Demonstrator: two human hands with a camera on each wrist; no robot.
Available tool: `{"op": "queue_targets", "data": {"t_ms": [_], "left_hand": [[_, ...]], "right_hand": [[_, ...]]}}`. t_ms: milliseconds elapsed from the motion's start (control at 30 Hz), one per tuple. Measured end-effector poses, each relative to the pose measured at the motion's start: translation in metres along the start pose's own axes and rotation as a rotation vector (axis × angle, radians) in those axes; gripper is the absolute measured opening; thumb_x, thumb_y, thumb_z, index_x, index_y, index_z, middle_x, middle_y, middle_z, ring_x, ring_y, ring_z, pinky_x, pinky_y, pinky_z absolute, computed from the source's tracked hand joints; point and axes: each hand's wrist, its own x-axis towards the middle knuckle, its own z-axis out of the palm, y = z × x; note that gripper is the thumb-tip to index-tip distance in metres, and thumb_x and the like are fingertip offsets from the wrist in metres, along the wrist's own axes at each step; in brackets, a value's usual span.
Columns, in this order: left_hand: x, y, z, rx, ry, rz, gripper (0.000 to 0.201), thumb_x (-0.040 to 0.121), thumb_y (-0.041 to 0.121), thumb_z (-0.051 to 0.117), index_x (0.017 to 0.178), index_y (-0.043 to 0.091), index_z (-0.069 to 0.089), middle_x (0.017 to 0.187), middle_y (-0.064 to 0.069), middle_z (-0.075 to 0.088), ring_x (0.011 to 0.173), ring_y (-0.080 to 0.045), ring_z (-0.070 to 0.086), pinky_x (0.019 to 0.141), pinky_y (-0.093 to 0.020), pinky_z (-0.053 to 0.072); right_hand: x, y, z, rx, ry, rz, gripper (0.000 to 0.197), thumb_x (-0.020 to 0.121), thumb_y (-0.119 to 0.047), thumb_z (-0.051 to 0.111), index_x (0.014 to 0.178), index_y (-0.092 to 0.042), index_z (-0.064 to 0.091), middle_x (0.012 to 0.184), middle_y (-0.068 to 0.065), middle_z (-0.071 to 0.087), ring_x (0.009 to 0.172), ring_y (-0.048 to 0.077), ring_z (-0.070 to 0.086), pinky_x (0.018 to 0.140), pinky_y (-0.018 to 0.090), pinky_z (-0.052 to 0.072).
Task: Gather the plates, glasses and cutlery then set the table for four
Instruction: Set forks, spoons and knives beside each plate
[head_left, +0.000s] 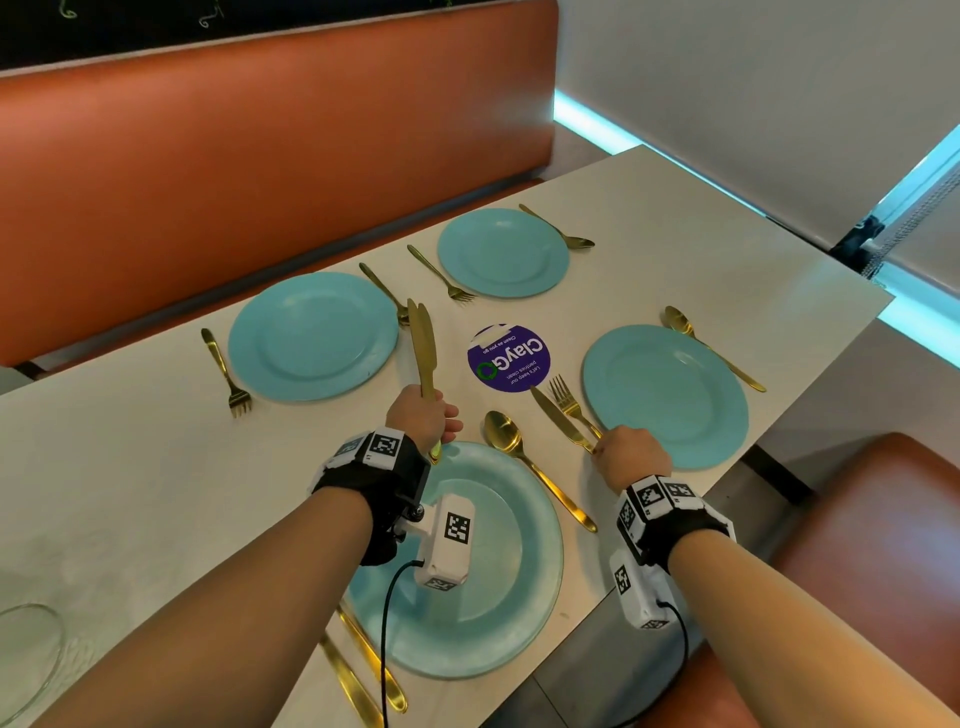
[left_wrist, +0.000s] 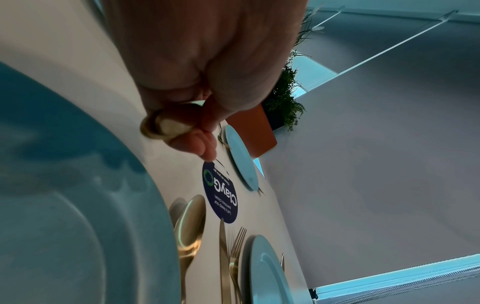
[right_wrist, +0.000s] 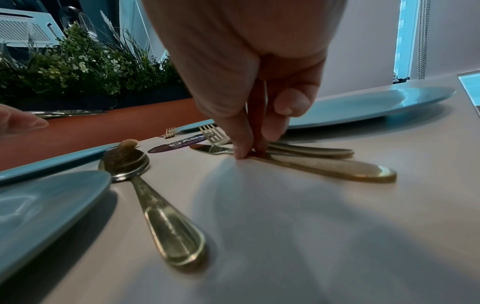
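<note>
Right wrist view: right hand (right_wrist: 249, 86) fingertips pinch the knife (right_wrist: 306, 162) at frame centre, flat beside the fork (right_wrist: 272, 144). Left hand (head_left: 423, 415) clutches spare knives (head_left: 423, 343). Best square it gently.

The left hand (left_wrist: 207, 67) gripped gold handles (left_wrist: 163, 125) above a blue plate (left_wrist: 64, 205). Beyond lay a spoon (left_wrist: 188, 222), a knife (left_wrist: 223, 257), a fork (left_wrist: 236, 253) and a purple sticker (left_wrist: 221, 193).
</note>
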Motion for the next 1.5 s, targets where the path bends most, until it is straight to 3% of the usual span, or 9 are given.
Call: {"op": "queue_targets", "data": {"t_ms": [267,433,533,700,900,1100,1233,1367,1500], "left_hand": [[-0.002,0.000,-0.002,0.007,-0.001,0.007,0.031,0.100,0.009,0.034,0.127,0.000,0.044,0.113,-0.021,0.061,0.086,-0.023,0.058,0.071,-0.028,0.051],[0.000,0.000,-0.008,0.005,0.019,-0.010,0.031,0.097,0.007,0.038,0.123,0.000,0.054,0.074,-0.006,0.054,0.065,-0.015,0.052,0.059,-0.024,0.045],[-0.003,0.001,-0.015,0.002,0.021,-0.001,0.030,0.097,0.006,0.037,0.120,-0.001,0.056,0.073,-0.005,0.053,0.060,-0.013,0.049,0.052,-0.022,0.040],[-0.016,0.013,-0.031,-0.039,-0.021,0.029,0.021,0.100,0.012,0.032,0.107,0.006,0.051,0.069,-0.007,0.056,0.053,-0.016,0.047,0.046,-0.022,0.035],[-0.039,0.033,-0.062,0.145,-0.188,0.093,0.025,0.099,0.011,0.033,0.086,0.004,0.053,0.066,-0.009,0.057,0.050,-0.016,0.044,0.042,-0.020,0.032],[-0.045,0.037,-0.089,0.379,-0.273,0.148,0.031,0.096,0.006,0.036,0.071,0.006,0.055,0.069,-0.011,0.062,0.045,-0.016,0.049,0.039,-0.019,0.035],[-0.036,0.030,-0.098,0.470,-0.295,0.129,0.030,0.094,0.003,0.040,0.068,0.008,0.053,0.054,-0.003,0.062,0.043,-0.016,0.056,0.037,-0.020,0.040],[-0.021,0.030,-0.102,0.279,-0.237,0.005,0.027,0.100,0.010,0.033,0.078,0.005,0.047,0.074,-0.013,0.063,0.036,-0.014,0.061,0.036,-0.018,0.046],[0.013,0.036,-0.111,0.131,-0.018,0.019,0.029,0.100,0.015,0.038,0.072,0.013,0.047,0.091,-0.013,0.061,0.058,-0.017,0.061,0.053,-0.024,0.053]], "right_hand": [[-0.002,-0.001,-0.002,-0.006,0.000,-0.007,0.025,0.096,-0.020,0.047,0.099,-0.008,0.068,0.080,0.004,0.057,0.070,0.019,0.055,0.064,0.026,0.047],[-0.005,-0.011,-0.013,0.003,0.015,-0.035,0.025,0.096,-0.020,0.046,0.102,-0.009,0.067,0.083,0.004,0.058,0.072,0.019,0.054,0.064,0.027,0.046],[-0.014,-0.032,-0.032,0.011,0.059,-0.166,0.026,0.095,-0.019,0.046,0.106,-0.011,0.068,0.093,0.006,0.064,0.077,0.020,0.056,0.069,0.028,0.048],[-0.043,-0.086,-0.069,0.062,0.108,-0.486,0.027,0.094,-0.026,0.051,0.117,-0.019,0.065,0.118,0.007,0.063,0.110,0.026,0.057,0.088,0.034,0.047],[-0.083,-0.140,-0.094,-0.020,0.157,-0.800,0.031,0.096,-0.021,0.045,0.120,-0.020,0.064,0.119,0.007,0.060,0.111,0.026,0.057,0.085,0.036,0.049],[-0.097,-0.164,-0.095,-0.097,0.083,-0.831,0.024,0.092,-0.021,0.051,0.105,-0.028,0.071,0.106,0.005,0.065,0.100,0.025,0.060,0.074,0.032,0.047],[-0.095,-0.173,-0.088,-0.085,0.017,-0.820,0.021,0.089,-0.024,0.058,0.105,-0.027,0.072,0.107,0.002,0.067,0.102,0.022,0.059,0.075,0.030,0.045],[-0.076,-0.183,-0.082,-0.016,-0.078,-0.780,0.018,0.084,-0.025,0.066,0.101,-0.022,0.073,0.106,0.001,0.068,0.104,0.020,0.059,0.084,0.033,0.051],[-0.041,-0.196,-0.086,0.015,-0.105,-0.714,0.019,0.084,-0.026,0.067,0.101,-0.021,0.073,0.108,0.000,0.068,0.105,0.019,0.058,0.083,0.030,0.048]]}}
